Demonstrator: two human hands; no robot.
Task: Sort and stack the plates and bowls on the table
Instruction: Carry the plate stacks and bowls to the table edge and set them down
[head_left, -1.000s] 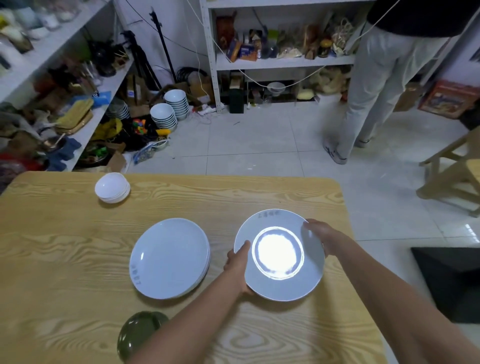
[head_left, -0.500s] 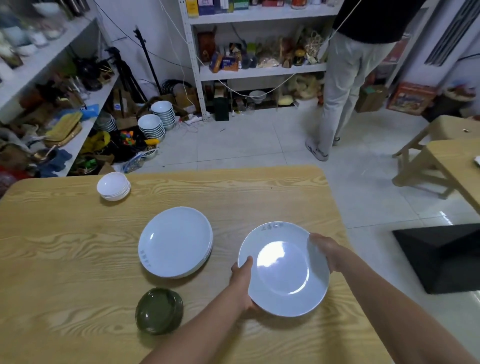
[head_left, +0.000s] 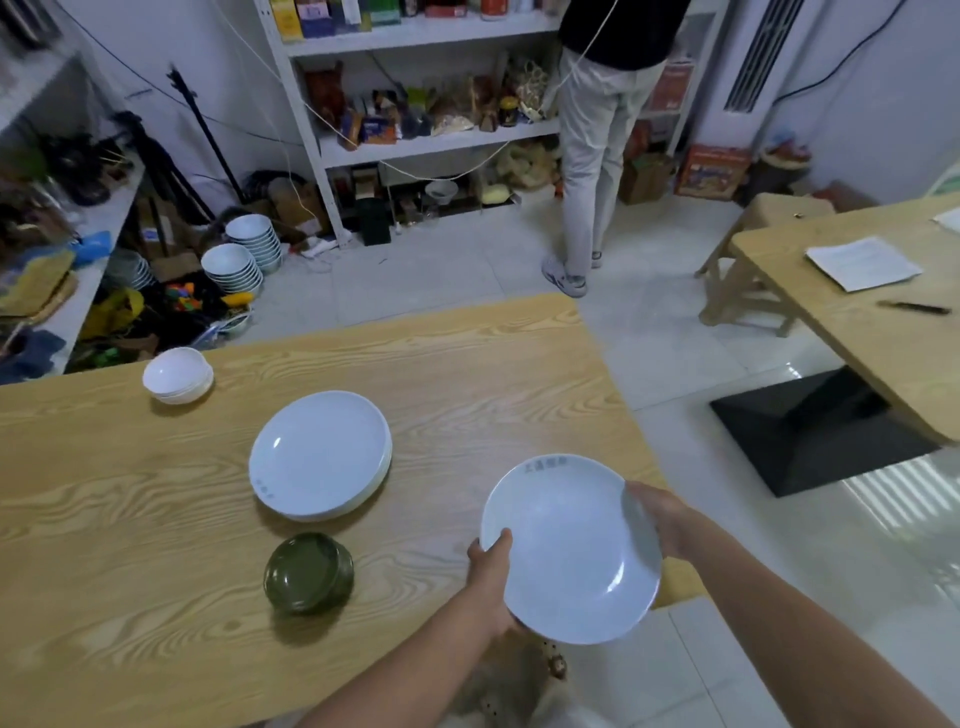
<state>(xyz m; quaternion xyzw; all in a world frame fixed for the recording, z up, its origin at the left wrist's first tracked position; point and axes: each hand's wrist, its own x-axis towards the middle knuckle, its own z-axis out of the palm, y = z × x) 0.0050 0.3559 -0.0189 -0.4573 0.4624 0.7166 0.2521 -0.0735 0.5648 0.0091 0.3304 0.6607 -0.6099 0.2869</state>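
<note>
The white plate (head_left: 571, 551), gripped by left hand (head_left: 488, 566) and right hand (head_left: 660, 519), has been lifted off the table (head_left: 467, 364); the plate stack (head_left: 319, 454) lies at ten o'clock.

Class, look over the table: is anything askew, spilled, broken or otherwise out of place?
Nothing spilled or broken. The held plate, gripped by the left hand and right hand, hangs partly past the table corner. The plate stack, white bowls and green bowls sit neatly.
</note>
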